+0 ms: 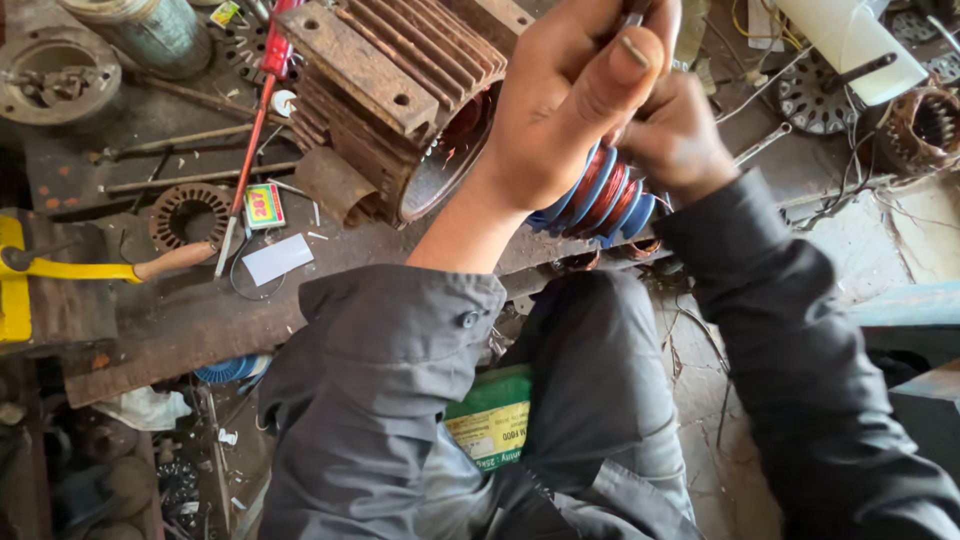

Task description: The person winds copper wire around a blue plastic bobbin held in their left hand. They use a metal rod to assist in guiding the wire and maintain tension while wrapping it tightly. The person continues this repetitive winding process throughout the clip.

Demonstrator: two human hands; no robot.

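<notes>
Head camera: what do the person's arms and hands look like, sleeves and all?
Both hands, left hand and right hand, are bare, with no gloves. Both arms wear dark grey cloth sleeves; the left sleeve ends in a buttoned cuff, pushed up the forearm.

Small colourful box (264, 205) on bench; green-yellow package (490, 420) below.

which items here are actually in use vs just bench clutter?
In use:
left hand
right hand
blue winding former with copper wire coils

Lying about:
rusty finned motor housing
red-handled screwdriver
stator lamination ring
wooden-handled yellow tool
white plastic container
</notes>
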